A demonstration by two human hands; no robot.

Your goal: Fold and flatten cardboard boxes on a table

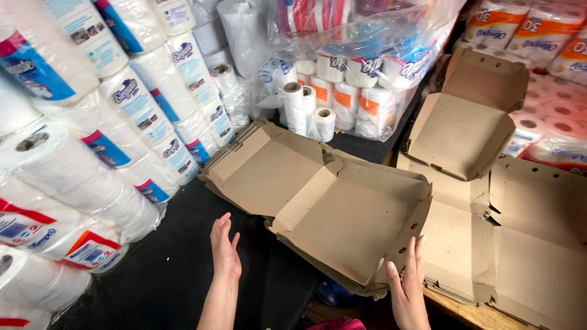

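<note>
at far left, wrapped packs of toilet paper rolls [92, 140] are stacked in a leaning wall against the black table top [165, 275]. the left hand [225, 247] comes next, flat and open, fingers together, holding nothing, hovering just off the near left corner of the cardboard box stack [324, 208]. that stack of half-folded brown clamshell boxes lies open in the middle of the table, lid panel to the left, tray panel to the right, and nothing is inside. behind it a clear plastic bag [361, 55] holds more paper rolls, with three loose rolls [309, 110] standing in front of it. the right hand [406, 281] is open too, its fingertips laid against the punched side flap at the stack's near right corner, touching but not gripping. to fold cleanly, i judge both hands should press the side walls up along the scored lines together, keeping the top box from dragging those under it. further right, flat box blanks [532, 244] lie spread out, one erected empty box [465, 122] sits on them, and more packs of rolls [538, 30] sit behind.
</note>
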